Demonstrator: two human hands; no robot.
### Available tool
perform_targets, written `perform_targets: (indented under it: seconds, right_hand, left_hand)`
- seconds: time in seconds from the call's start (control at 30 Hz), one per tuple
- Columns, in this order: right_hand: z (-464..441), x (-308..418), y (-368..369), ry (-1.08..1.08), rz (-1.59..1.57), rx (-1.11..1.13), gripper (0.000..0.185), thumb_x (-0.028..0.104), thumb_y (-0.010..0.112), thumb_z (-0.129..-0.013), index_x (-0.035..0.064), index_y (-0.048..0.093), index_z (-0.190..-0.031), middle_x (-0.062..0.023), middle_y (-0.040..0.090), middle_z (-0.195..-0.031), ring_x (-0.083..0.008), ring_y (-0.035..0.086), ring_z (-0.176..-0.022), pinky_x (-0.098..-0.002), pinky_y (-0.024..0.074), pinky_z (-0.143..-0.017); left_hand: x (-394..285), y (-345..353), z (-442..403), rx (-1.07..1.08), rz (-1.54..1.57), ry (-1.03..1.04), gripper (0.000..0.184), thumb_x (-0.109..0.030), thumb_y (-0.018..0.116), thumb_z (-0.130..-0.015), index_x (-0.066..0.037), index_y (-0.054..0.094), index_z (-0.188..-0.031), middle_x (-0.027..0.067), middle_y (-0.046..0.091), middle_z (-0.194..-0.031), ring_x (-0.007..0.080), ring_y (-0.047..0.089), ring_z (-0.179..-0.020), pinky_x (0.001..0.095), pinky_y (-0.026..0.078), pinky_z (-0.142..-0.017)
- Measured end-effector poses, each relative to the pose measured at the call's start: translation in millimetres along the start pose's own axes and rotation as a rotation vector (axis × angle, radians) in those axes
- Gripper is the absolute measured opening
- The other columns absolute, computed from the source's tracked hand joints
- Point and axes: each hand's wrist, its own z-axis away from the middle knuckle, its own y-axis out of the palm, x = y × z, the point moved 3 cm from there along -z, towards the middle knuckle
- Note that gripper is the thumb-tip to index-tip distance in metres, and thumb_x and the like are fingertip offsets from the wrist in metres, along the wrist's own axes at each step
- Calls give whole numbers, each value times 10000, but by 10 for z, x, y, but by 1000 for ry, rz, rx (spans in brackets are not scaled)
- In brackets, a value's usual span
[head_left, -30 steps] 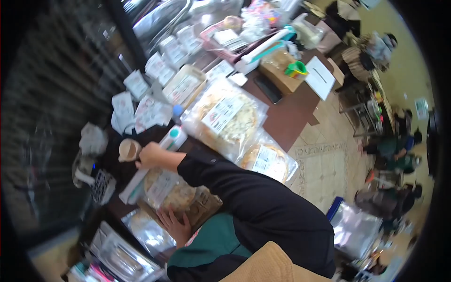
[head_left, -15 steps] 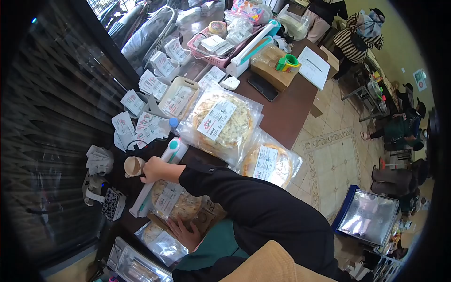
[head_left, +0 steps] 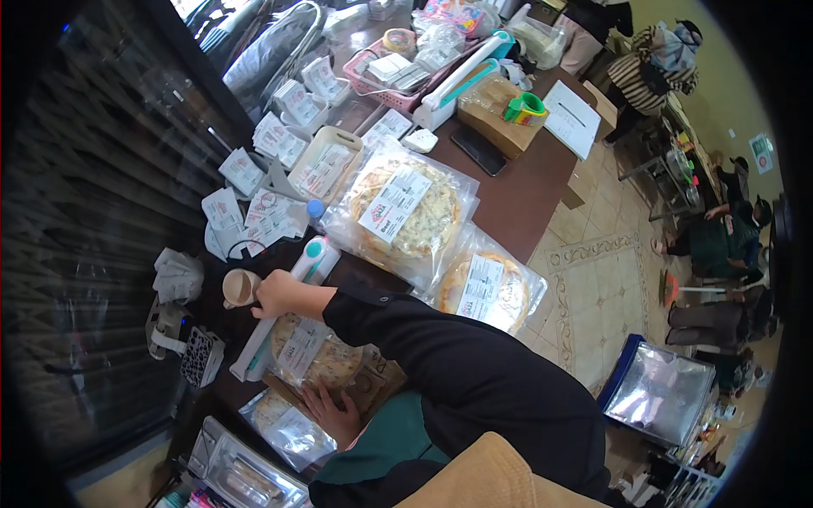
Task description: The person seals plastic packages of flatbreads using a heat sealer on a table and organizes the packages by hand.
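Observation:
My right hand (head_left: 275, 295), its fingers curled, presses on the arm of a white and turquoise bag sealer (head_left: 315, 261). A bagged, labelled pizza (head_left: 309, 351) lies against the sealer's near side, with its bag edge at the sealer. My left hand (head_left: 333, 415) rests with fingers spread on the lower edge of that bag and the brown cardboard (head_left: 373, 381) under it. Beyond my right sleeve are a large bagged pizza labelled Beef (head_left: 402, 207) and a smaller bagged one (head_left: 487, 292). Another bagged pizza (head_left: 292, 427) sits below my left hand.
A cup (head_left: 240, 288) stands just beside my right hand. Label stacks (head_left: 275, 140), a pink basket (head_left: 385, 80), a second sealer (head_left: 461, 85), a phone (head_left: 478, 151), a cardboard box (head_left: 500, 114) and a notebook (head_left: 572, 118) are farther off. Other people stand at the right.
The view has swung and sharpened since the earliest frame. Both hands keep the same places on the sealer and by the bag.

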Motion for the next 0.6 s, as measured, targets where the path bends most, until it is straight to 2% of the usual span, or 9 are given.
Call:
perform_targets:
  seconds: [0.2,0.37,0.47,0.5,0.6]
  right_hand:
    - [-20,-5,-90,47,-21,153,600,571,450,-835,41,729,-813,-161,698,-828,-328,684,-817,-462,524,-730]
    - [-99,19,-46,52,16,194,560,543,445,-864,53,716,-875,-177,695,-897,-354,668,-874,-486,508,-774]
    - [-110,79,-52,39,70,157,557,553,438,-872,70,716,-867,-185,689,-832,-367,668,-837,-485,504,-765]
    - [-126,72,-7,15,74,142,578,552,426,-883,50,713,-861,-178,696,-852,-348,676,-839,-478,515,-755]
    - [-113,138,-45,11,90,127,543,546,433,-878,89,726,-879,-181,692,-825,-355,675,-827,-464,520,-758]
  left_hand:
    - [10,-4,-6,18,92,-45,657,-285,662,-791,-92,448,-1381,215,343,-1469,385,318,-1367,561,192,-1124]
    - [19,-80,-48,52,154,-112,640,-333,643,-813,-120,449,-1384,203,348,-1469,375,326,-1364,561,182,-1131]
    - [66,-75,-27,42,138,-117,648,-366,634,-820,-144,433,-1395,179,348,-1475,349,312,-1376,539,189,-1135]
    - [70,-101,-27,61,142,-130,640,-372,628,-826,-155,432,-1395,165,342,-1482,338,307,-1381,531,193,-1136]
    - [72,-142,-6,55,137,-134,611,-375,601,-849,-177,426,-1400,153,333,-1488,320,305,-1386,522,185,-1143]
